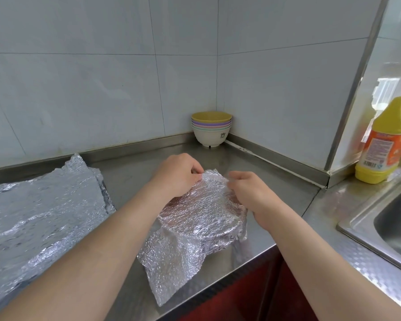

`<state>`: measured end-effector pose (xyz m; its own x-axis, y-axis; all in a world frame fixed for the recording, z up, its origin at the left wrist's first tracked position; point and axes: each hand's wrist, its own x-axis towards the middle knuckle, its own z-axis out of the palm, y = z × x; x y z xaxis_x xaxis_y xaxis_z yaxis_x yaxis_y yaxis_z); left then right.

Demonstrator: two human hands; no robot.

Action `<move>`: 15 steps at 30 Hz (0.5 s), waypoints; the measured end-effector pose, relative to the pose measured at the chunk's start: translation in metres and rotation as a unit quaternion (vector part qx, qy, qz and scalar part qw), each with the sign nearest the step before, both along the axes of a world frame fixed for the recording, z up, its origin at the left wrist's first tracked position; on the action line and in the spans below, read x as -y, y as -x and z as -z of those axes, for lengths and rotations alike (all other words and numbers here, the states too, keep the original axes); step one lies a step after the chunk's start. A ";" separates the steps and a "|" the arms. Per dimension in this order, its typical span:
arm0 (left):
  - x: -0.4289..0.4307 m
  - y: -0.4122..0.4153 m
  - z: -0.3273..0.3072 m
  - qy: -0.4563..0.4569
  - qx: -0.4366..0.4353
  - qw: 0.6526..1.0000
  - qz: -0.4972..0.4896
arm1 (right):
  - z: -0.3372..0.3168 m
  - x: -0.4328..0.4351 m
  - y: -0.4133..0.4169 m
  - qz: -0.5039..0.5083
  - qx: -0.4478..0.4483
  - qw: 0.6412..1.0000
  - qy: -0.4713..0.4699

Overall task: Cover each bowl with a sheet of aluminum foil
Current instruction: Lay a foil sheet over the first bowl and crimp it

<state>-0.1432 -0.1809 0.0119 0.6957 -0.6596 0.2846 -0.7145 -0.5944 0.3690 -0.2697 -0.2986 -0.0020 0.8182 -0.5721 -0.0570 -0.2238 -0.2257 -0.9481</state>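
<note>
Left of the sink (391,228), near the counter (130,172) front edge: one foil (199,212) sheet draped over one bowl; the bowl is hidden, only its round rim shape shows through. Two hands on it. Left hand (176,174) and right hand (248,193) each have curled fingers pinching the foil's far edge, close together. A loose corner trails toward the front edge. Further left of the sink, well apart: pile (39,209) of spare foil sheets, count unclear. Left of and behind the sink, in the wall corner: one stack (211,129) of nested bowls, yellow on top, white at bottom, six or seven rims, uncovered. Just behind the sink: one yellow bottle (384,140), upright.
</note>
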 end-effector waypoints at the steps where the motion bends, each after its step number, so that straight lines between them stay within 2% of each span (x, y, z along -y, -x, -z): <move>1: 0.001 0.000 -0.001 -0.002 0.004 1.000 0.004 | 0.000 0.003 -0.001 0.013 -0.008 1.000 -0.009; 7: 0.011 0.000 0.005 0.009 0.000 1.000 0.028 | 0.004 0.008 -0.010 0.005 -0.009 0.993 -0.116; 11: 0.011 0.001 0.008 0.031 0.009 0.999 0.031 | 0.007 0.014 -0.014 -0.040 0.002 0.982 -0.183; 15: 0.013 0.000 0.008 0.027 0.018 0.999 0.034 | 0.012 0.019 -0.017 -0.075 0.011 0.976 -0.202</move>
<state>-0.1436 -0.1937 0.0034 0.6380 -0.6883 0.3454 -0.7664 -0.5236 0.3722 -0.2527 -0.3181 -0.0142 0.8943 -0.3806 -0.2355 -0.1963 0.1394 -0.9706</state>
